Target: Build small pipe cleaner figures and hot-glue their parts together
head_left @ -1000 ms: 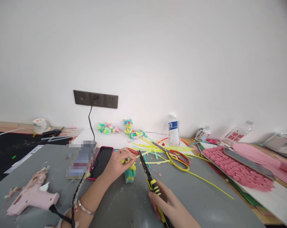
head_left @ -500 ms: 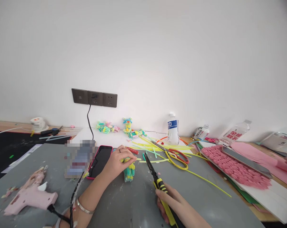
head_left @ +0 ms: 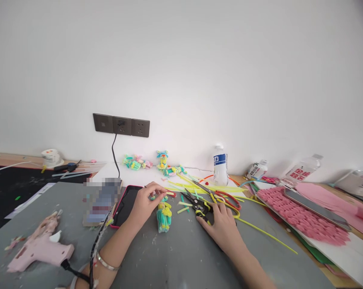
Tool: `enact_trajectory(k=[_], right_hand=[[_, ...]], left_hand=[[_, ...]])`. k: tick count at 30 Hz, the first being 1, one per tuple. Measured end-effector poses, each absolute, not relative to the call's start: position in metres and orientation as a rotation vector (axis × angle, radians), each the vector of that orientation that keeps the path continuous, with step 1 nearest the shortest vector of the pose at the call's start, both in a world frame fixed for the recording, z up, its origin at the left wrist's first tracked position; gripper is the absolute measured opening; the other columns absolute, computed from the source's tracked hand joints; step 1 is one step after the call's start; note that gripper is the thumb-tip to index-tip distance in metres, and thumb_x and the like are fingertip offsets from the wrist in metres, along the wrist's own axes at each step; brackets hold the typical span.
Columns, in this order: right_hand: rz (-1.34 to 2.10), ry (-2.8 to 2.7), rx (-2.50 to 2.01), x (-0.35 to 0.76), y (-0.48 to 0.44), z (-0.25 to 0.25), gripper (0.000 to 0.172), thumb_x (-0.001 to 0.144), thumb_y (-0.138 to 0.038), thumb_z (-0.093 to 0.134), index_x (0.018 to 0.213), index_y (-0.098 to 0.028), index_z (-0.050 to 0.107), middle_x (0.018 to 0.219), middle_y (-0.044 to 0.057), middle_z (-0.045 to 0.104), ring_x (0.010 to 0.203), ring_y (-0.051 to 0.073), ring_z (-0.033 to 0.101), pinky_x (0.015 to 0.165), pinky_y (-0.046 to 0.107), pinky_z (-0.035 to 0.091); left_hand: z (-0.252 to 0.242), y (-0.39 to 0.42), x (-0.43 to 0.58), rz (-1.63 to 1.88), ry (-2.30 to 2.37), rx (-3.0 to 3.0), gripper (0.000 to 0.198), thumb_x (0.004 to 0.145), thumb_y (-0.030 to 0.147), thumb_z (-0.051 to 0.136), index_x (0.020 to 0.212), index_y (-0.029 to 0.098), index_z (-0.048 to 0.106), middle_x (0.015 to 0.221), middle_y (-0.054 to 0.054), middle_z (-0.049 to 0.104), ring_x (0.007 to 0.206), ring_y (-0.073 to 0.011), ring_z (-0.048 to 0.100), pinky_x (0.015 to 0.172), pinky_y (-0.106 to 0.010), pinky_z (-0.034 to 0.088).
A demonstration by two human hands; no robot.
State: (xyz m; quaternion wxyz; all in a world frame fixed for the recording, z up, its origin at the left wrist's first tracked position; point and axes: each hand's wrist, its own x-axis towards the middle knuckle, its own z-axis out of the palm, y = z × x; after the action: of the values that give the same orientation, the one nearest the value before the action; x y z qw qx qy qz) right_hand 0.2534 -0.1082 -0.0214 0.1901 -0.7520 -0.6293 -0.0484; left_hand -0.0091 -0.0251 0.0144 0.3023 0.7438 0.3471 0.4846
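A pale wall fills everything behind the grey worktop. To the right, a pink knitted mat lies on papers with a phone across its far edge. A pink glue gun rests on its side at the left, its black cable trailing toward the near edge.

The two hands are apart from each other. The left hand is raised a little, thumb and finger pinched together; the right hand covers the handles of black and yellow pliers on the worktop (whether it grips them or only leans there, I cannot tell).

Beside the left wrist lies a phone in a pink case. Scissors with red and yellow handles sit just past the pliers, among long yellow strips. A white-capped bottle stands near the wall. A small teal and yellow figure is on the worktop, just in front of the left fingertips. Smallest of all is a pale yellow piece, clamped between those fingertips.
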Motion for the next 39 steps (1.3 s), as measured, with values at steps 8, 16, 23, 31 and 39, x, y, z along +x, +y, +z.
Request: enact_trajectory(k=[8,16,23,31,39], right_hand=[[0.086,-1.785,-1.469,0.207,-0.086,0.001,0.038,0.091,-0.039,0.056,0.126,-0.023,0.051,0.124,0.014,0.060,0.116,0.032,0.054,0.096,0.047,0.045],[1.140,-1.541,-0.927,0.157,-0.025,0.036,0.025,0.081,-0.046,0.069,0.083,-0.021,0.063,0.071,0.001,0.063,0.069,0.018,0.061,0.068,0.031,0.048],[1.381,-1.419,-0.806,0.166,-0.030,0.026,0.032,0.089,-0.049,0.062,0.080,-0.018,0.066,0.074,0.001,0.060,0.069,0.013,0.054,0.069,0.026,0.045],[1.411,-1.498,-0.825,0.172,-0.036,0.032,0.030,0.084,-0.048,0.068,0.081,-0.018,0.070,0.073,0.001,0.059,0.063,0.013,0.049,0.061,0.025,0.043],[1.342,-1.498,-0.703,0.168,-0.041,0.039,0.022,0.081,-0.042,0.073,0.074,-0.021,0.076,0.066,0.000,0.056,0.067,0.015,0.049,0.063,0.026,0.041]], left_hand=[[0.020,-0.031,-0.007,1.249,1.016,1.937,0.010,0.082,0.026,0.061,0.073,0.020,0.061,0.073,0.000,0.066,0.065,-0.0146,0.052,0.064,-0.026,0.040],[0.013,-0.025,-0.011,1.362,1.011,1.748,0.016,0.081,0.028,0.064,0.070,0.019,0.057,0.072,-0.001,0.064,0.068,-0.0157,0.057,0.066,-0.027,0.042],[0.019,-0.031,-0.010,1.186,0.955,1.648,0.020,0.083,0.034,0.063,0.073,0.017,0.063,0.073,-0.002,0.064,0.069,-0.0156,0.056,0.065,-0.027,0.039],[0.025,-0.039,-0.008,0.938,0.802,1.280,0.032,0.073,0.045,0.077,0.078,0.016,0.065,0.067,0.000,0.062,0.051,-0.0080,0.043,0.048,-0.021,0.034],[0.029,-0.045,-0.007,0.800,0.725,1.112,0.037,0.068,0.046,0.082,0.073,0.013,0.066,0.057,0.005,0.047,0.043,-0.0034,0.032,0.040,-0.019,0.024]])
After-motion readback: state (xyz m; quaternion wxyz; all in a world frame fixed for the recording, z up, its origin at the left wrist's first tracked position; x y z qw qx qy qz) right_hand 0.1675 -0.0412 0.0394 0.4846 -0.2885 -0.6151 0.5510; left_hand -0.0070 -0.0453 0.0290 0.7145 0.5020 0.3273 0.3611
